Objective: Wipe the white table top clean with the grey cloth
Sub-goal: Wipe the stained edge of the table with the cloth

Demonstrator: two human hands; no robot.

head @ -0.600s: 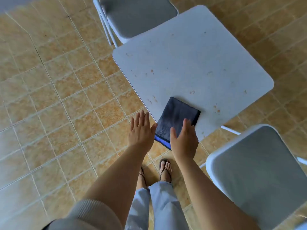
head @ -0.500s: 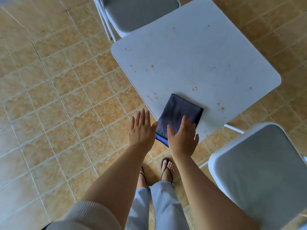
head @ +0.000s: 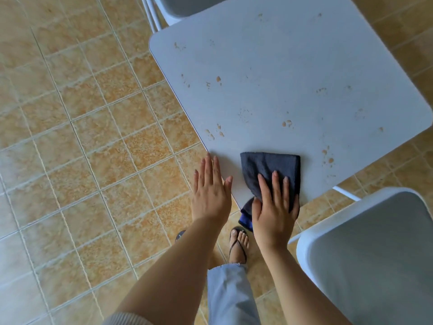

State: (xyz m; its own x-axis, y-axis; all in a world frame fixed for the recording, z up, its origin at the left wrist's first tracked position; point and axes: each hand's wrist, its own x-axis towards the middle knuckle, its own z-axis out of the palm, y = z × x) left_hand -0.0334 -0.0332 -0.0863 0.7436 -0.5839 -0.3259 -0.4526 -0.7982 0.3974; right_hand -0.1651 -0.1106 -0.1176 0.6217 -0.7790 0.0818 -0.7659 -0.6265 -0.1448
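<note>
Item: grey cloth (head: 269,167), folded, lying at the near corner of the white counter (head: 293,73); its near end, showing a blue edge, is hanging over the counter's rim.

Right hand (head: 273,207): pressing flat on the cloth's near half, fingers spread and extended, palm partly past the rim. The grip is apart, bearing down rather than clamped on the fabric.

Left hand (head: 210,193): open and flat, fingers together, hovering at the counter's left edge just beside the cloth; whether the fingertips are touching the counter cannot be told. It is holding nothing.

Condition of surface: brown spots (head: 214,133) are showing across much of the counter, near the left edge, mid-surface and toward the right; judged largely unwiped.

Surroundings: one grey chair (head: 375,254) standing close at the right, a second at the far side; tiled floor (head: 82,137) below.

Risks, as judged: with so much cloth overhanging and only flat pressure holding it, a backward stroke is likely to drag it off onto the floor. A folded pad under an uneven palm may be skipping spots. Leaning hard on this corner could be tipping or shifting a light counter.
</note>
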